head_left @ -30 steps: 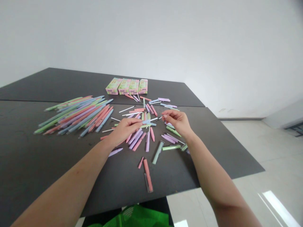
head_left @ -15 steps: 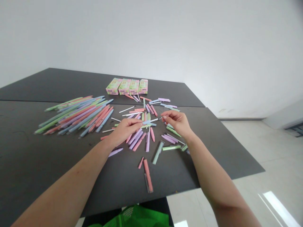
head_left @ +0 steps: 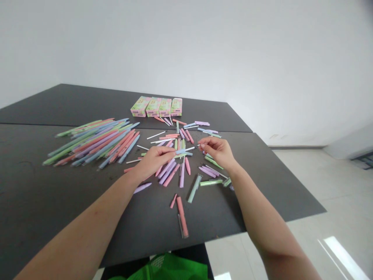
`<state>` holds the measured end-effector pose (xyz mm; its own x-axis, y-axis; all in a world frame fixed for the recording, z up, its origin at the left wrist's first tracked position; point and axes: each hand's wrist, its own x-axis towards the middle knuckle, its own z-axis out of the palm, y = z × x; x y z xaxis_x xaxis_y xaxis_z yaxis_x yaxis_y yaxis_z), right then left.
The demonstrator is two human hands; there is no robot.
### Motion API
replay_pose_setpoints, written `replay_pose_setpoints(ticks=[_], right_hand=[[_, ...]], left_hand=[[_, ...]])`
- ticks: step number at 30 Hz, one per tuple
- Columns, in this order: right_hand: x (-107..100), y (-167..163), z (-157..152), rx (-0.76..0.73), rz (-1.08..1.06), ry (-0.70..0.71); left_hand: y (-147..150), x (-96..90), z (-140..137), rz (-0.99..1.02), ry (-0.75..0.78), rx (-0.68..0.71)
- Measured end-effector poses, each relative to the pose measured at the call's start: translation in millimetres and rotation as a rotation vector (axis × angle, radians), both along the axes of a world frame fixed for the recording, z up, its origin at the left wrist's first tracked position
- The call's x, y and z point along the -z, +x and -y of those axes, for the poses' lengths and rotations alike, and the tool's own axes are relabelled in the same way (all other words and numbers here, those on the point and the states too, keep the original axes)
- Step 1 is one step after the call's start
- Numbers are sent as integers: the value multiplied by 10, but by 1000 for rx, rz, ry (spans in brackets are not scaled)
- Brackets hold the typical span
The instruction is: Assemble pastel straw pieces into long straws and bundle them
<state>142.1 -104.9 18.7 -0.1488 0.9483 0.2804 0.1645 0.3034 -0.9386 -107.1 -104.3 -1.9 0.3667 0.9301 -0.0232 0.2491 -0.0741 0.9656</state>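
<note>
My left hand (head_left: 154, 158) pinches a light blue pen barrel (head_left: 180, 151) between thumb and fingertips. A thin white pen refill (head_left: 190, 148) sticks out of the barrel's right end. At the dark tip of that refill, my right hand (head_left: 218, 151) is closed in a pinch; anything small between its fingertips is too fine to make out. Below and around both hands lie loose pink, purple, green and blue pen parts, such as a purple barrel (head_left: 182, 175) and a dusty green clip barrel (head_left: 195, 188). Nearest the table's front edge rests a pink barrel with a clear clip (head_left: 182, 217).
A large heap of pastel pens (head_left: 96, 142) covers the table's left part. Several pink and green cartons (head_left: 153, 107) stand in a row at the back. White refills (head_left: 156, 135) lie among the loose parts. The dark table (head_left: 279, 182) ends at right above a tiled floor.
</note>
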Motion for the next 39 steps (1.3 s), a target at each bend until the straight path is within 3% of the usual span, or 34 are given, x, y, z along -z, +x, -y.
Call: replay_pose_setpoints(ticks=[22,39], right_hand=[[32,31,-11,-10,40,35],[-20,18,18,8,9,35]], left_hand=[[-9,71,-29,28,6,-11],[4,-24,17,-6,-9,2]])
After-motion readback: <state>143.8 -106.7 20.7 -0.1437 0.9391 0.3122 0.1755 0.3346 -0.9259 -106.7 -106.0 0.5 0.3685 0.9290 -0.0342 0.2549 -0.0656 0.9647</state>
